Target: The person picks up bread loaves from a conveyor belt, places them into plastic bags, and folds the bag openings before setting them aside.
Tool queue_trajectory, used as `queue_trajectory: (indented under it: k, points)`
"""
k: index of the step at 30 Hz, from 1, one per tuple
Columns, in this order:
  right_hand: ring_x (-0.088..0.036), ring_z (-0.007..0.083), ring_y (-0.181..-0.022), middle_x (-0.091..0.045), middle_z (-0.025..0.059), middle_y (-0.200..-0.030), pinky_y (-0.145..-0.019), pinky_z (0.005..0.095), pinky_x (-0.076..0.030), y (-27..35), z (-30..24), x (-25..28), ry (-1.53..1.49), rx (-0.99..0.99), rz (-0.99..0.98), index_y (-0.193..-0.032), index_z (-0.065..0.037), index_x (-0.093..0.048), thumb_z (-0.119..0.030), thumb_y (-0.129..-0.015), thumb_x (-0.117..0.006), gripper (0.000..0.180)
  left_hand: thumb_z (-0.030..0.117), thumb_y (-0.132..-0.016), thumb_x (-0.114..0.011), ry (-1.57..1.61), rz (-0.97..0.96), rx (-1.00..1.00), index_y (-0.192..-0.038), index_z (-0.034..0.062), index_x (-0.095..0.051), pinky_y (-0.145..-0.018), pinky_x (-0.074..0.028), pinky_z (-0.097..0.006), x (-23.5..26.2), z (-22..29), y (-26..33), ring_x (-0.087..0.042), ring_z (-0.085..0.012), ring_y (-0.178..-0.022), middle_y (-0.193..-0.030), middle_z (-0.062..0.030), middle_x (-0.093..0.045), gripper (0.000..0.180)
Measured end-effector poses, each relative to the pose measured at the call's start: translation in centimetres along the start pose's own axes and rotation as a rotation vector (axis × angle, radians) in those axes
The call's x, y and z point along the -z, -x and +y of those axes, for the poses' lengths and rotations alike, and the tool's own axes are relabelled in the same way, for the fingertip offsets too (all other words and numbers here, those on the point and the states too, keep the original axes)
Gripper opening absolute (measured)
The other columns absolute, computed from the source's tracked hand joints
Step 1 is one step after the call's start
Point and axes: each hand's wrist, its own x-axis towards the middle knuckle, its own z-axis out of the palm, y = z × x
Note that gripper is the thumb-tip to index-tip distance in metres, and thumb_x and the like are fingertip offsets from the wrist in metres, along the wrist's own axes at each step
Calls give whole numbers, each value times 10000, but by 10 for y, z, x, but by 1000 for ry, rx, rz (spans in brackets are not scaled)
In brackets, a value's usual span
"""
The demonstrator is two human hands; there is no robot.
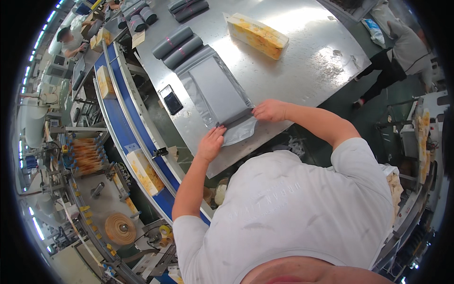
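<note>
A grey plastic bag (pixel 215 90) lies on the metal table before me, with a long block-shaped bulge in it. Its loose end (pixel 239 133) spreads toward my body near the table's front edge. My left hand (pixel 211 143) is closed on the bag's near left corner, fingers close together. At the near right corner, my right hand (pixel 270 110) pinches the bag's edge between thumb and fingers. What fills the bag is hidden by the grey film. Left of the bag lies a dark phone (pixel 171 100).
Grey rolled bundles (pixel 177 46) lie beyond the bag. A yellow-and-white wrapped block (pixel 257 35) rests farther right on the metal table (pixel 314 61). Left of the table, a blue conveyor belt (pixel 118 120) carries similar blocks (pixel 144 171). A person (pixel 409 52) stands at right; another (pixel 73 42) is far left.
</note>
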Motion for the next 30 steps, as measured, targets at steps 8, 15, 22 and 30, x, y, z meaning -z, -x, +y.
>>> queue_trajectory:
  k: [8,15,22,30]
  points:
    - [-715,337,-863,-717,145,-823,-849,435,-560,-46,8,-48,-700,-1224,521,-1134,-79,-724,-215,-983,-677,208,217,-1033,-703,975,634,1297,-793,45,-553,-637,-425,-352,-50,-8,-49,-459,-140,-667,-696,-12,-520,332]
    - [-639,344,-1172,-658,221,-1266,-1007,449,-501,-65,2,-53,-440,-951,797,-1296,-5,-602,-351,-927,-764,532,250,-1048,-662,738,740,1093,-1349,-37,-543,-1014,-452,-410,-56,33,-105,-599,-320,-1152,-1273,-186,-633,433]
    - [-589,231,-1160,-638,111,-1240,-1021,386,-472,-30,0,-1,-1231,-1194,472,-1287,-17,-608,-240,-761,-877,632,357,-1002,-698,805,178,727,-1613,-31,-327,-1224,-325,-485,-63,40,-70,-423,-436,-1486,-1593,-292,-453,813]
    - [-557,234,-1192,-590,65,-1235,-1051,365,-474,262,-48,83,-613,-1394,990,-1281,-76,-605,18,-541,-860,788,387,-884,-779,47,-41,742,-1614,96,-410,-1244,-232,-606,-55,44,-76,-219,-418,-1594,-1725,-134,-303,868]
